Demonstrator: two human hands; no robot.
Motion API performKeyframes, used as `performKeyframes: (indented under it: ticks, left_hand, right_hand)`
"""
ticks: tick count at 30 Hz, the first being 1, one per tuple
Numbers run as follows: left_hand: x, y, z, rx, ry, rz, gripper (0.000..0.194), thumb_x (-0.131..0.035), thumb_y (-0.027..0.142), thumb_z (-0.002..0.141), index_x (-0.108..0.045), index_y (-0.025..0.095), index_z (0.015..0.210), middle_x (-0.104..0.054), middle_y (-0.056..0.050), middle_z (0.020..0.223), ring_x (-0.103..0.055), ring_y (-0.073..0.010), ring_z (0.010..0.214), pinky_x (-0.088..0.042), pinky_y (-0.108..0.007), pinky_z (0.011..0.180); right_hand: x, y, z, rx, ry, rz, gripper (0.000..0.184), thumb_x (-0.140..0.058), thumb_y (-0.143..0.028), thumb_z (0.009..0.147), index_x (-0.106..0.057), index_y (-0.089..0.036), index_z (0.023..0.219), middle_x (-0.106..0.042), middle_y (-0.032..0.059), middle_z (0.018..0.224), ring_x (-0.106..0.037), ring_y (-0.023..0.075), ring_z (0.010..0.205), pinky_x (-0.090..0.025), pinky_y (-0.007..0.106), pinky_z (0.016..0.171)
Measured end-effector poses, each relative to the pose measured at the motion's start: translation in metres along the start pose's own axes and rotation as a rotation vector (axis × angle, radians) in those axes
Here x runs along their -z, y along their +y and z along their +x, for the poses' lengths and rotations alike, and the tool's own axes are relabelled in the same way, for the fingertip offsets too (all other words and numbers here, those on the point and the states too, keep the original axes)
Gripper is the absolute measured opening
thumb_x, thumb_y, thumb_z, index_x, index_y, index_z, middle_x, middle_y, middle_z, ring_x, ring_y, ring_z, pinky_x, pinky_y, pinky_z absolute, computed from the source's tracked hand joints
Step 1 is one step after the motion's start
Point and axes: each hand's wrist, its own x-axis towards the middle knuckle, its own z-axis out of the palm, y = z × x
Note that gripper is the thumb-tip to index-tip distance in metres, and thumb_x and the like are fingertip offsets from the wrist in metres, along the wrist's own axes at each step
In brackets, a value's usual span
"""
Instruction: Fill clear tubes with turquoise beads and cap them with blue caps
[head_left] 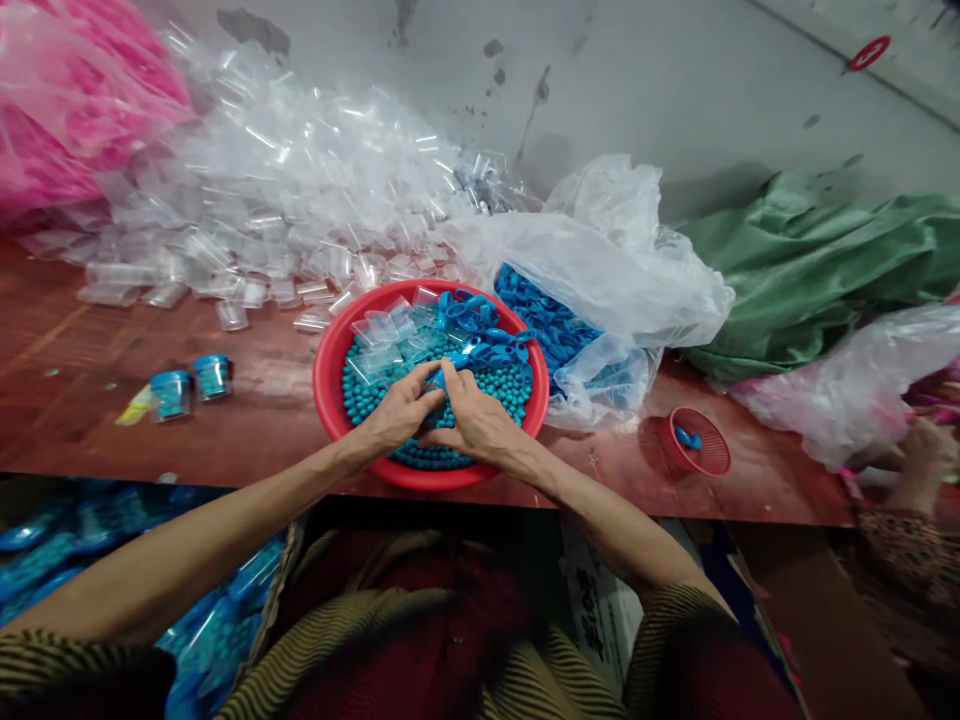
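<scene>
My left hand (401,408) and my right hand (478,412) meet over a red basin (327,400). Their fingertips come together around a blue plastic piece (452,368), mostly hidden by the fingers. Small turquoise beads (491,392) fill the basin beneath them. Clear plastic cups (386,330) lie on the beads at the left, and loose blue plastic caps (472,312) lie at the back right.
Behind the basin spreads a heap of clear cups (277,200). A plastic bag (600,270) spills blue caps (540,325). Two filled blue-lidded cups (171,394) stand left; a small red basket (712,450) sits right. Another person's hand (930,450) is at far right.
</scene>
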Motion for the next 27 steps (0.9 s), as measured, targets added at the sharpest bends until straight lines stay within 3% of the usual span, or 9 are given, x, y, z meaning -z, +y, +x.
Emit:
performKeyframes:
  ticks: [5,10,15,19,22,25,27]
  left_hand:
    - [-0.006,0.004,0.000,0.067,-0.003,-0.039,0.038,-0.063,0.037,0.069,-0.052,0.016,0.099,-0.053,0.004,0.071,-0.052,-0.0116,0.071,-0.041,-0.023,0.066]
    - [-0.004,0.002,-0.002,0.080,0.076,-0.012,0.035,-0.064,0.040,0.065,-0.051,0.017,0.088,-0.052,0.005,0.071,-0.048,-0.0102,0.065,-0.037,-0.022,0.061]
    - [-0.002,-0.003,0.003,0.090,0.158,0.140,0.028,-0.060,0.038,0.067,-0.054,0.018,0.085,-0.047,0.006,0.063,-0.043,-0.0107,0.060,-0.034,-0.023,0.056]
    - [-0.003,-0.006,0.010,0.115,0.208,0.224,0.024,-0.060,0.033,0.067,-0.058,0.015,0.082,-0.053,0.002,0.068,-0.049,-0.0133,0.068,-0.039,-0.025,0.062]
    - [-0.004,-0.003,0.010,0.118,0.148,0.146,0.029,-0.060,0.032,0.069,-0.057,0.014,0.091,-0.055,0.001,0.072,-0.052,-0.0128,0.066,-0.042,-0.024,0.058]
    - [0.003,0.011,-0.002,0.155,0.053,0.081,0.042,-0.058,0.034,0.072,-0.050,0.017,0.110,-0.050,0.005,0.064,-0.047,-0.0085,0.048,-0.038,-0.020,0.044]
    - [0.018,0.028,-0.016,0.138,0.041,0.123,0.045,-0.060,0.034,0.071,-0.048,0.020,0.113,-0.050,0.006,0.064,-0.047,-0.0078,0.045,-0.040,-0.019,0.042]
  right_hand:
    - [-0.004,-0.008,0.004,-0.045,0.081,-0.194,0.069,-0.054,-0.045,0.080,-0.033,-0.006,0.133,-0.053,0.0177,0.109,-0.061,0.0268,0.087,-0.051,0.035,0.066]
    - [-0.007,-0.010,0.012,-0.017,0.082,-0.198,0.055,-0.053,-0.044,0.078,-0.045,-0.009,0.120,-0.055,0.0153,0.107,-0.061,0.0261,0.086,-0.050,0.034,0.066]
    - [-0.016,-0.007,0.018,-0.036,0.064,-0.146,0.056,-0.056,-0.043,0.077,-0.045,-0.010,0.120,-0.056,0.0139,0.106,-0.060,0.0264,0.090,-0.050,0.035,0.071]
    - [-0.020,0.003,0.023,-0.048,-0.008,0.004,0.065,-0.059,-0.044,0.076,-0.040,-0.011,0.130,-0.054,0.0142,0.112,-0.059,0.0270,0.096,-0.049,0.038,0.078]
    - [-0.020,0.012,0.024,-0.015,-0.045,0.177,0.079,-0.062,-0.042,0.076,-0.027,-0.013,0.141,-0.048,0.0165,0.124,-0.058,0.0249,0.099,-0.048,0.039,0.084]
    - [-0.016,0.019,0.022,0.014,0.004,0.375,0.083,-0.061,-0.038,0.078,-0.019,-0.016,0.145,-0.045,0.0162,0.130,-0.058,0.0171,0.085,-0.048,0.035,0.081]
    - [-0.012,0.025,0.020,-0.026,0.073,0.481,0.076,-0.059,-0.036,0.080,-0.023,-0.017,0.144,-0.050,0.0133,0.124,-0.055,0.0117,0.071,-0.049,0.031,0.073]
